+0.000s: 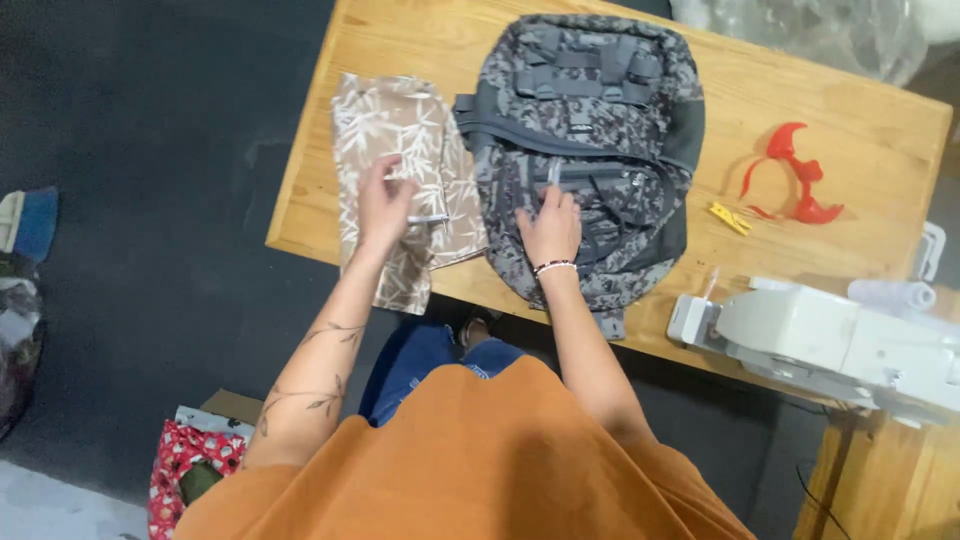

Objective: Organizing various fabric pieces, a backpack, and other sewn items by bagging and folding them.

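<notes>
A grey camouflage backpack (590, 110) lies flat on the wooden table (860, 150). My right hand (550, 228) rests on its front pocket and pinches a small light tool, perhaps a seam ripper, by a zipper. To the left lies a brown cloth with a white leaf print (400, 130). My left hand (385, 205) presses on that cloth and holds a thin silver pen-like object (430, 218). A beaded bracelet is on my right wrist.
A white sewing machine (830, 340) stands at the table's right front. A red horned headband (795, 170) and a yellow clothespin (730, 217) lie right of the backpack. Clear plastic sits at the back right. A red patterned bag (190, 460) is on the dark floor.
</notes>
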